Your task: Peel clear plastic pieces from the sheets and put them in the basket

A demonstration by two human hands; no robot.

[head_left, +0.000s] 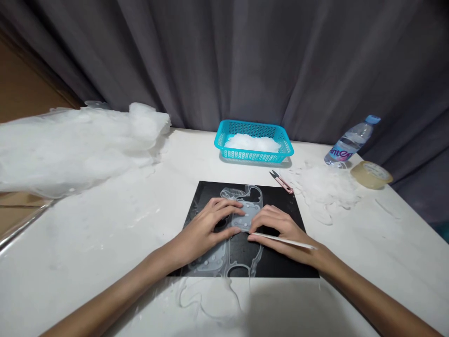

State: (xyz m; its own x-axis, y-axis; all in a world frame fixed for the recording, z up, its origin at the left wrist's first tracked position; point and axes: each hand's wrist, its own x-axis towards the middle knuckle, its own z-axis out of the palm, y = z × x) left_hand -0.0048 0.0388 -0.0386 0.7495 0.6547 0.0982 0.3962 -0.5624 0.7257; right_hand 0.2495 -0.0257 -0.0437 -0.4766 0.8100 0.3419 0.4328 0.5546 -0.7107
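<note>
A translucent moulded sheet (pixel 249 209) with small raised bumps lies on a black mat (pixel 280 269). My left hand (pixel 212 222) rests over its left side, fingers spread and thumb apart, touching the piece. In my right hand (pixel 277 227) a slim white pen-like tool (pixel 286 240) is gripped, its rear end pointing right toward the wrist. The tool's tip is hard to make out near the sheet's lower edge. Another translucent moulded section (pixel 210 259) lies below my left hand, with thin clear frame strips (pixel 257 262) running around and past the mat's front edge.
Behind the mat stands a turquoise basket (pixel 254 156) holding white translucent pieces. Pink-handled thread snips (pixel 281 181), a heap of clear scraps (pixel 324 189), a water bottle (pixel 351 142) and a tape roll (pixel 372 175) are at right. A large translucent pile (pixel 84 145) covers the left.
</note>
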